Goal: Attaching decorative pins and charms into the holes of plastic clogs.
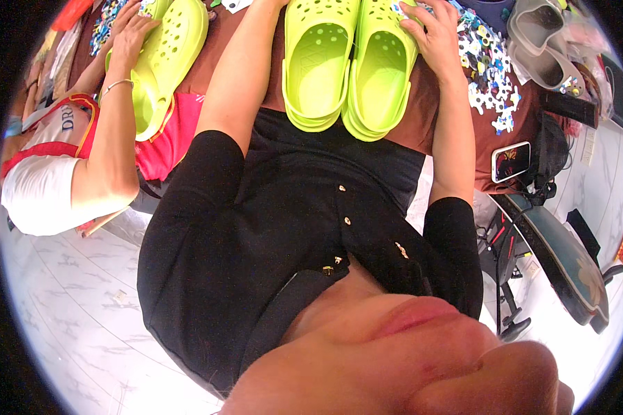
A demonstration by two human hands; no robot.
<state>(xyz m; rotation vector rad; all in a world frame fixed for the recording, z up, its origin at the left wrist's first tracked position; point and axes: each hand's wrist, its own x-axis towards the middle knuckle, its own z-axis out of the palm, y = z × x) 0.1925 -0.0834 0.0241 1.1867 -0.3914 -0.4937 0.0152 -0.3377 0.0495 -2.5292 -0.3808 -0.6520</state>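
1. At 10 to 11 o'clock, another person's hand (130, 34) touches other lime shoes (180, 52).
2. Near 12, your left hand (281, 3) is mostly cut off, so I can't tell what its fingers do.
3. At 12, two lime clogs (318, 69) sit side by side, heels toward you.
4. At 1, your right hand (432, 28) touches the right clog's side, thumb and fingers apart; I can't tell if it grips.
5. At 2, little blue-and-white bits (488, 76) lie heaped.
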